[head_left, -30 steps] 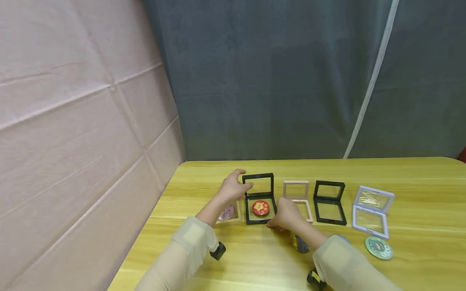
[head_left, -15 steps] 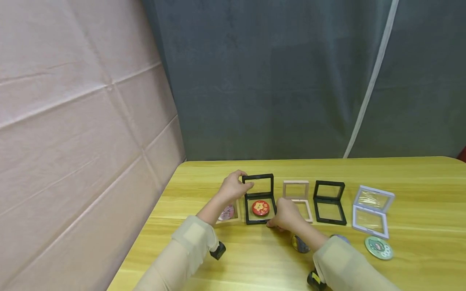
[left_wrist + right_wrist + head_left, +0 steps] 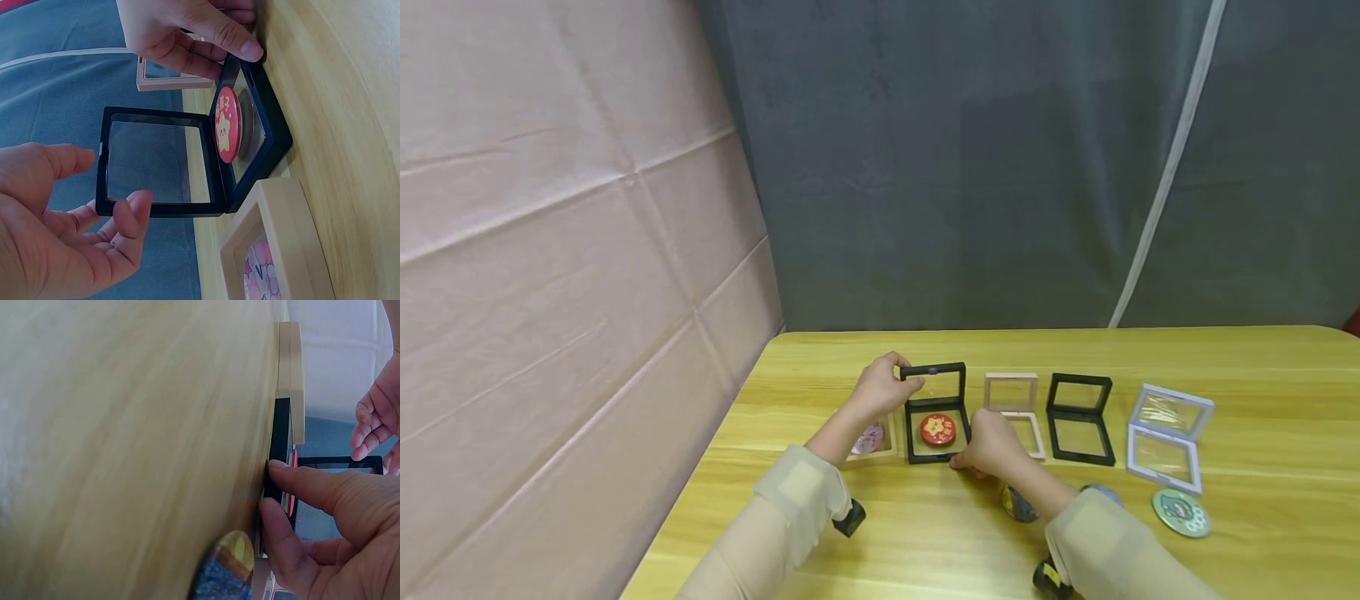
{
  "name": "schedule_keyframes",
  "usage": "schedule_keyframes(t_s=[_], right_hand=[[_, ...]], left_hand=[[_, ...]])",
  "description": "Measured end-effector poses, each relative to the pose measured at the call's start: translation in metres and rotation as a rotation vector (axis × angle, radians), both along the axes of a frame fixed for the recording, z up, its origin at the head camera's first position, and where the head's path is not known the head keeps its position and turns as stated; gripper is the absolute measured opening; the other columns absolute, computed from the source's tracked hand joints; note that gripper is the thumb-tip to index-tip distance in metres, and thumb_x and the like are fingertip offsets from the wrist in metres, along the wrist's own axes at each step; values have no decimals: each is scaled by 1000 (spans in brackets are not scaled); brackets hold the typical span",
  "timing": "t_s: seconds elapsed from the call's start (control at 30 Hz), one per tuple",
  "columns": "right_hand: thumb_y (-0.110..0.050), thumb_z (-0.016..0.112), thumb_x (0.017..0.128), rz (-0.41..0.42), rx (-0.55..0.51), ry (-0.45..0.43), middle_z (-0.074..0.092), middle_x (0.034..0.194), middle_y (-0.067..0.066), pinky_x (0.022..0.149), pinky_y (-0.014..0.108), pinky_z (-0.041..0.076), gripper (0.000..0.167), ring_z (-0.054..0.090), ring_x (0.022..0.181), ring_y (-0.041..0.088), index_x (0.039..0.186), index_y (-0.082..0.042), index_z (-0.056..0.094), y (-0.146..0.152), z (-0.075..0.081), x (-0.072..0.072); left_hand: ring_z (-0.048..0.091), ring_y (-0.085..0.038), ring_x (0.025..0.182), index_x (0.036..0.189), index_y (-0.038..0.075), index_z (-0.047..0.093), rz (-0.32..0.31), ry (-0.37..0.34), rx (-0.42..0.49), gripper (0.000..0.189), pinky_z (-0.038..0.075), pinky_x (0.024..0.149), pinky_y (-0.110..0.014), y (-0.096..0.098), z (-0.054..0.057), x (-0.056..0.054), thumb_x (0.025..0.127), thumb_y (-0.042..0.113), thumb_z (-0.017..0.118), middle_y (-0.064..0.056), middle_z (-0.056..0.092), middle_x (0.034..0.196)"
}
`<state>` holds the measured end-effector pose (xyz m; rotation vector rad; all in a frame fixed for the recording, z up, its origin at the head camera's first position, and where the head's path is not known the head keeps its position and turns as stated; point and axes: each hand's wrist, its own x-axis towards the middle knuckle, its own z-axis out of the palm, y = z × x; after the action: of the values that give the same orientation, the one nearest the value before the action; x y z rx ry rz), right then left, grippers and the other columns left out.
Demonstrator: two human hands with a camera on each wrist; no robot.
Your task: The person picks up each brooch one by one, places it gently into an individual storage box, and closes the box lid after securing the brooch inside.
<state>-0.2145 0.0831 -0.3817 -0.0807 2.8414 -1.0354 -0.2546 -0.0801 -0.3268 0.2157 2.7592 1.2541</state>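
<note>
A black hinged display frame (image 3: 909, 435) stands with its lid raised, and a red badge with a yellow star (image 3: 937, 429) lies in its base. At the lid's upper left corner is my left hand (image 3: 878, 390), fingers bent around the edge. In the left wrist view, some left fingers (image 3: 134, 206) pass in front of the lid's side and others partly behind it. My right hand (image 3: 991, 442) pinches the base's front right edge. Its thumb and finger (image 3: 284, 522) are on that edge in the right wrist view, close to the tabletop.
A beige frame (image 3: 891, 450) with a pink badge (image 3: 868, 438) adjoins on the left. To the right stand opened beige (image 3: 1036, 442), black (image 3: 1078, 458) and lilac (image 3: 1165, 479) frames. Nearer lie a dark badge (image 3: 1018, 505), a partly covered blue badge (image 3: 1105, 492) and a green badge (image 3: 1182, 512).
The raised lid's top edge has tipped slightly toward me, with my left hand moving little. My right hand keeps its place at the base.
</note>
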Motion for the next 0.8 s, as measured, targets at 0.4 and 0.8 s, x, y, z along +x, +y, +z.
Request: schedule_keyframes(t_s=[0.4, 0.8], right_hand=[[-10, 82, 61, -5, -4, 6, 54, 50, 7, 38, 20, 41, 36, 54, 38, 14, 69, 0, 49, 1, 0, 2], [-8, 82, 61, -16, -23, -3, 54, 51, 7, 39, 20, 42, 35, 53, 38, 13, 71, 1, 50, 1, -1, 1]], left_hand=[[51, -19, 52, 97, 6, 50, -50, -18, -6, 23, 35, 43, -24, -2, 2, 4, 86, 24, 60, -6, 52, 68], [53, -19, 54, 88, 6, 49, -92, -141, -5, 25, 43, 49, -28, -4, 1, 5, 89, 29, 56, -17, 60, 74]])
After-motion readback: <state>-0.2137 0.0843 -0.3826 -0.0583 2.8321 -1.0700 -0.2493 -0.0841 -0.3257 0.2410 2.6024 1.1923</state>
